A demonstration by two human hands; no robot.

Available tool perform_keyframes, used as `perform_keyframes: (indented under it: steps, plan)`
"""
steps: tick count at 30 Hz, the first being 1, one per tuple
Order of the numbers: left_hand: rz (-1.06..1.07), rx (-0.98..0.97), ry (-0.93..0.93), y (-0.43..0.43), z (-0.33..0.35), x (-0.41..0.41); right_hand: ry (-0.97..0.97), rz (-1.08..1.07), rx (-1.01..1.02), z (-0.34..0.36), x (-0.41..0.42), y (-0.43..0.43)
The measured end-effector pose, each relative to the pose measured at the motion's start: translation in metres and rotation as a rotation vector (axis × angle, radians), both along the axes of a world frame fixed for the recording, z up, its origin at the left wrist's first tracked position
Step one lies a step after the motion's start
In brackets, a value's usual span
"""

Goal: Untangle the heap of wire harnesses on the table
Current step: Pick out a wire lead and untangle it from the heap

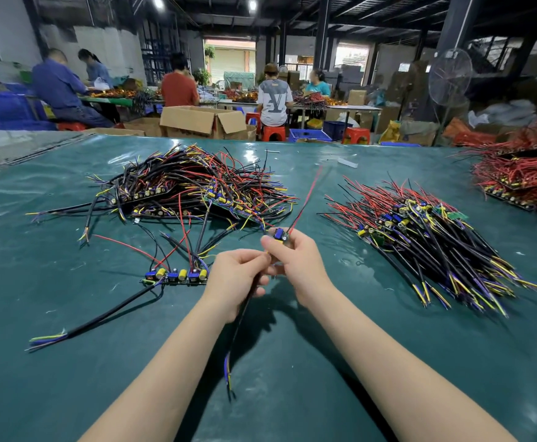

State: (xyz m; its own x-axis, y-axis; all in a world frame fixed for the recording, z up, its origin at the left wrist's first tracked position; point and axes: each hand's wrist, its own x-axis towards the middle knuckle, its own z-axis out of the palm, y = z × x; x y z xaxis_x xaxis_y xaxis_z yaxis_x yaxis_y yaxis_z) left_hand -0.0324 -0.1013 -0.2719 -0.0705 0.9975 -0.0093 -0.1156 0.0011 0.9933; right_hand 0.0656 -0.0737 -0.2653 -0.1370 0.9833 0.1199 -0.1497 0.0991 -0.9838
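over mat (420,362) btwn heap (190,186) & pile (426,240): l hand (235,282), r hand (296,266), harness (279,235)

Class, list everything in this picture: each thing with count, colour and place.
table: one, green cover, foreground
tangled heap: one, black, red and yellow wires, far left on table
neat pile: one, same colours, right on table
red heap: one, mostly red wires, far right edge
board strip: one, blue and yellow parts, left of the hands
single harness: one, black cable with blue-topped board, in both hands
box: one, brown, open, beyond the table
workers: five, seated at far benches
fan: one, pale, right background
left hand: one, grips the cable
right hand: one, pinches the board
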Motion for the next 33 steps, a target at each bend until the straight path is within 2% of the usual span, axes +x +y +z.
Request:
perform_keyframes:
  steps: [3, 6, 8, 9, 12, 14, 16, 18, 23, 28, 33]
  plan:
    - [0.043, 0.095, 0.006, 0.000, -0.003, 0.004, 0.110, -0.017, -0.060, -0.001, 0.002, 0.002]
    - [0.144, 0.233, 0.288, 0.000, -0.007, 0.004, 0.146, 0.000, -0.174, -0.003, 0.007, 0.004]
    - [0.176, 0.280, 0.474, -0.001, -0.008, 0.003, 0.072, 0.018, -0.195, -0.007, 0.010, 0.006]
    - [0.177, 0.268, 0.498, 0.000, -0.008, 0.002, 0.029, 0.029, -0.178, -0.008, 0.011, 0.007]
    - [0.089, 0.085, 0.325, 0.001, -0.005, -0.002, -0.033, 0.036, -0.113, -0.007, 0.013, 0.008]
    - [-0.014, -0.078, 0.128, 0.001, -0.001, -0.004, -0.017, 0.046, -0.102, -0.005, 0.015, 0.008]
    - [-0.078, -0.150, 0.039, 0.000, 0.001, -0.008, 0.017, 0.057, -0.116, -0.002, 0.016, 0.008]
    - [-0.093, -0.144, 0.019, 0.000, 0.001, -0.009, 0.078, 0.076, -0.151, -0.001, 0.017, 0.008]
    - [-0.022, -0.099, 0.119, -0.001, 0.002, -0.007, 0.103, 0.111, -0.199, -0.003, 0.018, 0.008]
    - [0.111, -0.124, -0.043, 0.004, 0.002, -0.011, 0.286, 0.154, -0.261, -0.007, 0.009, 0.006]
    - [0.096, -0.095, -0.085, 0.003, 0.003, -0.011, 0.115, 0.159, -0.212, -0.016, -0.001, 0.001]
